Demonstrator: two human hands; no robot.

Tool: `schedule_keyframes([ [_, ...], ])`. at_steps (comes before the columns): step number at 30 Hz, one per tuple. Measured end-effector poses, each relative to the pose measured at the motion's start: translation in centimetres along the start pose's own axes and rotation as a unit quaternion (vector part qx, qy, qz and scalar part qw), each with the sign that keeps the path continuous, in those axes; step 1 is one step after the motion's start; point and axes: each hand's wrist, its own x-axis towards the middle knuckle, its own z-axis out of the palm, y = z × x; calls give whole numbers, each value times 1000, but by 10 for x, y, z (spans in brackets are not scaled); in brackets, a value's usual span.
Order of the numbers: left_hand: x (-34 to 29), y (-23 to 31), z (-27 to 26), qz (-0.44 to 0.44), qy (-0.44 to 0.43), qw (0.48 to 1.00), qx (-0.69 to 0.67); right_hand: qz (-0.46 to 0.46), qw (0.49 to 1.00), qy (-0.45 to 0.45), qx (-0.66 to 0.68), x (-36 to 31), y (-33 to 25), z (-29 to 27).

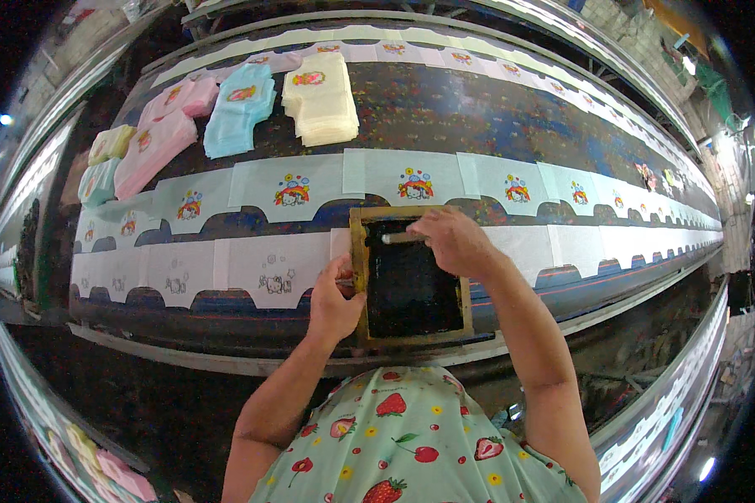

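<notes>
A wooden-framed printing screen (404, 212) lies over the near row of cloth, its mesh dark with black ink. My left hand (335, 300) is closed on the frame's left side. Near the frame's top edge, my right hand (455, 241) grips a squeegee (397, 238), whose pale end sticks out left of the fingers; the rest is hidden by the hand. Just left of the screen lies a white cloth piece (275, 281) with a black outline print. Right of it, white cloth pieces (512, 243) show no visible print.
Beyond the screen runs a row of pale blue cloth pieces with coloured prints (413, 184). Stacks of yellow (323, 105), blue (239, 117) and pink cloth (155, 151) stand on the dark, ink-spotted table (445, 113) at the far left. The table's near edge (226, 365) runs in front of me.
</notes>
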Motion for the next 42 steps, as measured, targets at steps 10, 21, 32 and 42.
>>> schedule_keyframes([
  [10, 5, -3, -3, 39, -15, 998, 41, 12, 1000, 29, -2, -28, -21, 17],
  [21, 3, 1, -1, 52, -25, 998, -16, 32, 999, 10, 13, -123, -104, 32],
  [32, -24, -9, 25, 153, 74, 983, 63, 48, 996, 15, 70, -161, -117, 36],
  [42, -36, 4, 44, 187, 130, 970, 83, 260, 878, 243, 321, -216, -81, 57],
])
